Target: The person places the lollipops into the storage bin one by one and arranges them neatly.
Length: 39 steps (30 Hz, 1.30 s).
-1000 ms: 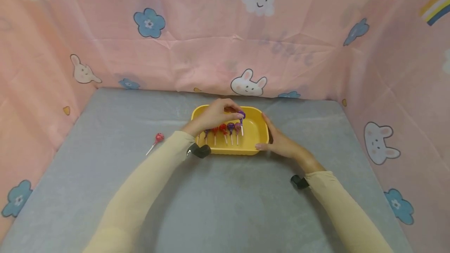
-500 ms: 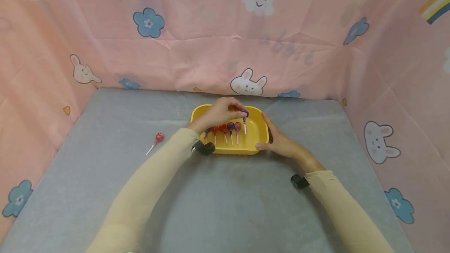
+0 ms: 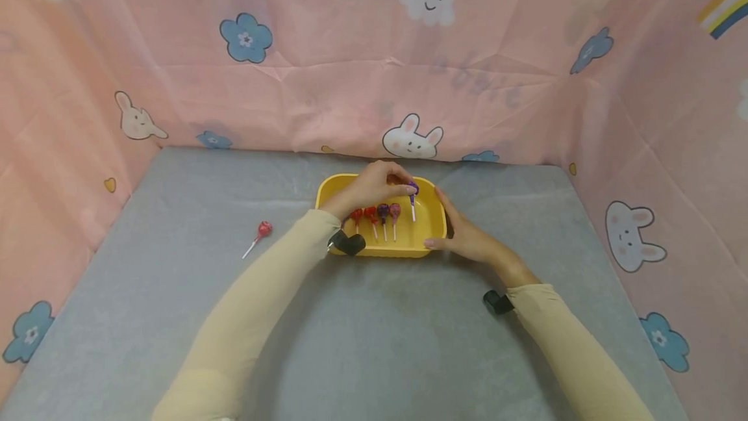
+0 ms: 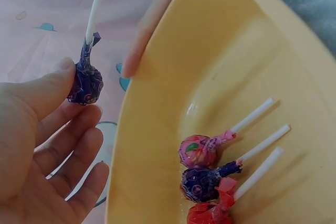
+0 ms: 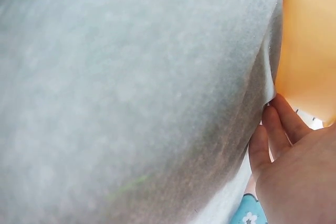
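Note:
My left hand (image 3: 374, 184) pinches a purple-wrapped lollipop (image 4: 86, 83) by its candy head, between thumb and fingers. In the head view it is above the right part of a yellow plastic tray (image 3: 429, 229), white stick pointing toward me. A row of lollipops lies in the tray: a pink one (image 4: 197, 150), a dark purple one (image 4: 199, 183) and red ones (image 3: 371, 212). My left wrist and forearm hide the row's left end. My right hand (image 3: 470, 239) grips the tray's right end, thumb at the front rim and fingers along the outer side.
One red lollipop (image 3: 265, 229) lies on the grey tabletop (image 3: 380, 343), left of the tray. A pink printed cloth (image 3: 327, 96) walls off the back and both sides. Dark wrist cameras (image 3: 349, 243) sit at both cuffs.
My left hand has shifted a little to the right over the tray, carrying the purple lollipop; its forearm now covers more of the row's left end. The right hand and tray stay put.

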### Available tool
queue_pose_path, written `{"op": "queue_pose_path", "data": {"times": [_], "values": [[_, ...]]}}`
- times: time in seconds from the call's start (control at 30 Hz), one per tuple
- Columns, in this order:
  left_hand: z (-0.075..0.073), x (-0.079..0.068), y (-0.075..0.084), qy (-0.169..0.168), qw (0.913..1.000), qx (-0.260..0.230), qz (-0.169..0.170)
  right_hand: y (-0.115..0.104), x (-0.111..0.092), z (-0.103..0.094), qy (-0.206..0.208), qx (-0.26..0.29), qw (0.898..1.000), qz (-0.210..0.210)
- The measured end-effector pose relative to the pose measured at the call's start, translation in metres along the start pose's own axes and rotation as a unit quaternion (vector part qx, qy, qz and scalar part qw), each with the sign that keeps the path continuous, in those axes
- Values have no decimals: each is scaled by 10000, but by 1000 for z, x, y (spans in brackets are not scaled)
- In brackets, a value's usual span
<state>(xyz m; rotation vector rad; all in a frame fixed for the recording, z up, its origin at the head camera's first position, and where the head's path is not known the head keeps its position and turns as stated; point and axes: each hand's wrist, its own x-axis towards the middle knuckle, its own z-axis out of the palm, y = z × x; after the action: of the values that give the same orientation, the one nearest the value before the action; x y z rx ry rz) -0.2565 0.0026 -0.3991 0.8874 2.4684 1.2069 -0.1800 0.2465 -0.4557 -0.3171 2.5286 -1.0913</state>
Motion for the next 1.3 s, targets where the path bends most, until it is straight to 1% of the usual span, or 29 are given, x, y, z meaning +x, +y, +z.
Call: {"op": "queue_pose_path", "data": {"times": [0.07, 0.27, 0.5, 0.73, 0.97, 1.2, 1.3], "values": [[1, 2, -1, -64, 10000, 46, -21, 1, 0, 0, 5, 31, 10000, -47], [4, 8, -4, -243, 9995, 143, -113, 2, 1, 0, -31, -13, 10000, -4], [7, 13, -5, -330, 9989, 275, -189, 3, 1, 0, -24, -20, 10000, 19], [11, 16, -6, -436, 9976, 401, -359, 1, 0, 0, -9, -10, 10000, -32], [12, 18, -5, -458, 9973, 386, -415, 3, 0, 0, 7, -6, 9999, -106], [15, 16, -5, -476, 9955, 620, -528, 2, 0, 0, 37, -133, 9999, -84], [16, 16, -5, -427, 9959, 576, -548, 1, 0, 0, 42, -100, 9999, -96]]}}
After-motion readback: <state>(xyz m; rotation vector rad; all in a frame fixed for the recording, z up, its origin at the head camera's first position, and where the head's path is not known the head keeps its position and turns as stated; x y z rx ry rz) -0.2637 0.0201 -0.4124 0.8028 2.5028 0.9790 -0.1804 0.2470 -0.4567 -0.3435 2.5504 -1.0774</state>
